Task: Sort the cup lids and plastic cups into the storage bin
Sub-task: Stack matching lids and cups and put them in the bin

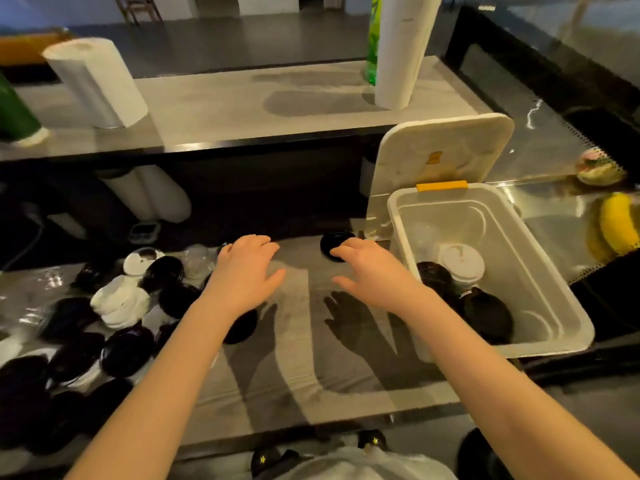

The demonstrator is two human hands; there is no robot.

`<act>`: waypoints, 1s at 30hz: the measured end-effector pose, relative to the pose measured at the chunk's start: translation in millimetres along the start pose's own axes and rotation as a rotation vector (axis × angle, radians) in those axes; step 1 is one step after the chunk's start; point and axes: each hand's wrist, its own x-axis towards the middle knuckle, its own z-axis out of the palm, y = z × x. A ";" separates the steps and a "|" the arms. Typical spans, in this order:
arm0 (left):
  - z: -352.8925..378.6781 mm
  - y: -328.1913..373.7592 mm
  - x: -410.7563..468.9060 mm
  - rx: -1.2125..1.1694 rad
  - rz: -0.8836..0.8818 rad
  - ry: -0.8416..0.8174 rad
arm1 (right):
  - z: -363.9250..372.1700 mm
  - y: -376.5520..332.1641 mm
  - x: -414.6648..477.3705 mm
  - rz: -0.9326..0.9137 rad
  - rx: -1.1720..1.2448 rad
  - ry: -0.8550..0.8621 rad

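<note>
step: judged from the reach, picking up the lone black lid (332, 242) at centre frame.
how to do it well: probably hook the fingertips over the far rim, close the thumb from the near side, then carry it right into the storage bin (540, 348).
right hand (367, 271): fingers loosely spread, tips on the lid's near right edge; thumb apart, not pinching.
left hand (246, 268): fingers relaxed, slightly spread, holding nothing, beside the lid pile (121, 348) at lower left.

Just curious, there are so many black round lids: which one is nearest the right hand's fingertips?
The lone black round plastic lid just beyond the right hand, apart from the left pile, beside the white plastic storage bin.
</note>
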 end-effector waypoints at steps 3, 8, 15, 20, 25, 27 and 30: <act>16.7 -42.8 -27.2 -0.023 -0.082 -0.034 | 32.2 -33.3 12.6 -0.009 0.039 -0.086; 51.0 -115.2 -63.0 -0.082 -0.219 -0.144 | 83.6 -87.5 34.4 -0.009 0.095 -0.256; 90.2 -173.8 -91.8 -0.053 -0.355 -0.232 | 155.6 -132.8 73.8 0.175 0.200 -0.329; 102.1 -184.8 -90.6 -0.006 -0.292 -0.271 | 185.4 -136.2 96.0 0.302 0.183 -0.334; 108.8 -188.1 -86.8 0.016 -0.218 -0.245 | 200.3 -138.5 95.7 0.314 0.066 -0.207; 109.4 -189.2 -85.5 0.009 -0.205 -0.221 | 200.5 -137.6 95.8 0.323 0.088 -0.171; 108.2 -190.9 -86.1 -0.022 -0.192 -0.183 | 198.7 -135.5 96.2 0.347 0.144 -0.142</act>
